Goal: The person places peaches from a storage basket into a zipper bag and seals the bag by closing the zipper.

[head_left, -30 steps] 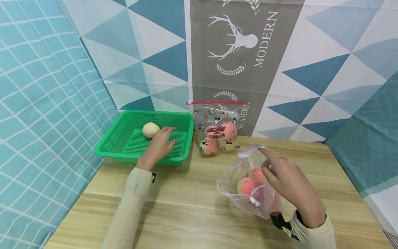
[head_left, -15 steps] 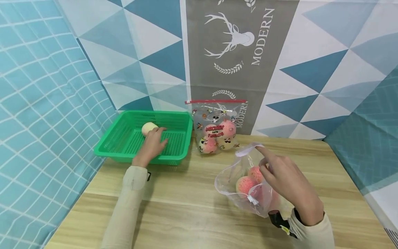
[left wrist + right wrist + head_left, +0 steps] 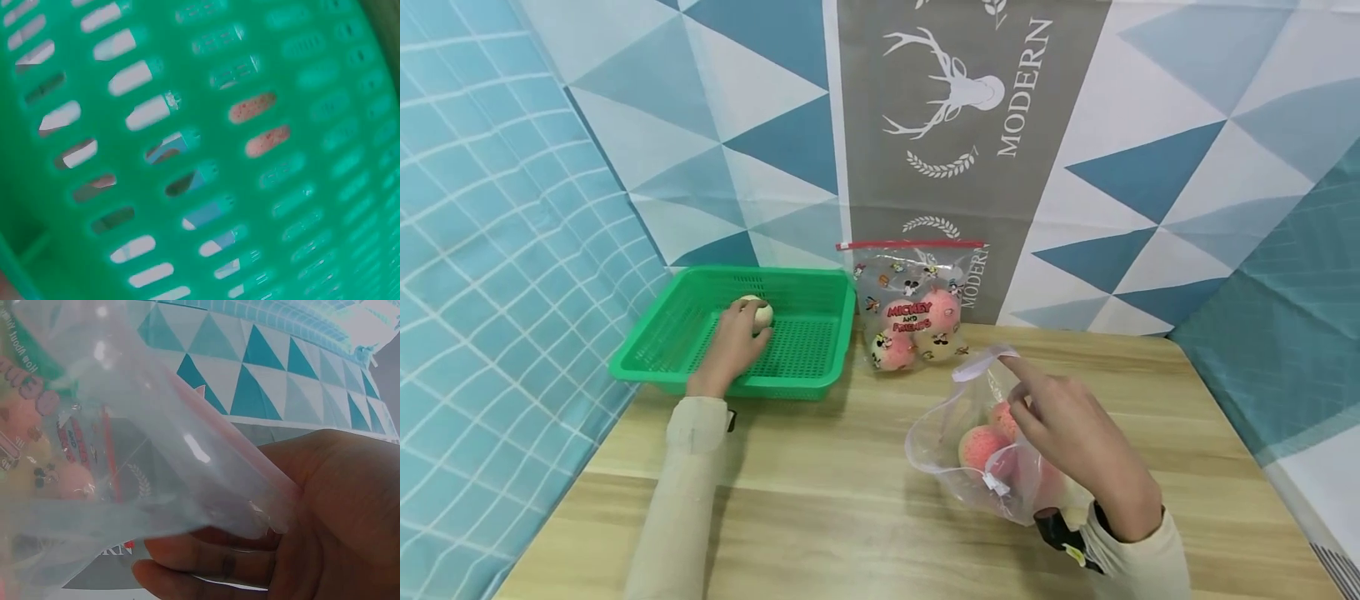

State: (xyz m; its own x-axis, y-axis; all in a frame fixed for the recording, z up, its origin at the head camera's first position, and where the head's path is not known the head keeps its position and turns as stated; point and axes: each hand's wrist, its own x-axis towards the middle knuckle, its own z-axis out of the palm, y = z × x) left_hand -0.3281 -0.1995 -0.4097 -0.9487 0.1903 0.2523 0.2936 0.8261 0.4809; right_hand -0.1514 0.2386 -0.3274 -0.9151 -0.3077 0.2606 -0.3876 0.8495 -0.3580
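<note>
My left hand point(image 3: 728, 346) reaches into a green plastic basket point(image 3: 786, 387), its fingers and thumb around a pale peach point(image 3: 763, 316). Basket slots point(image 3: 150, 112) fill the left wrist view, hiding the grip there. At the right, my right hand point(image 3: 1078, 433) pinches the top edge of a clear zip bag point(image 3: 942, 442) with a pale purple edge. The bag's mouth gapes, and several pink peaches point(image 3: 982, 448) lie inside. Up close in the right wrist view, the bag film point(image 3: 194, 444) passes between my thumb and fingers.
Against the back wall cloth stands another clear zip bag point(image 3: 880, 287) with a red zip and cartoon print, holding several peaches point(image 3: 940, 310). It is just right of the basket. Everything rests on a wooden table point(image 3: 820, 492). Blue checked cloth point(image 3: 497, 275) hangs at the left.
My left hand has moved left, and its fingers have gone from beside the peach to around it. The right hand keeps its hold on the bag's edge. The head view has shifted slightly.
</note>
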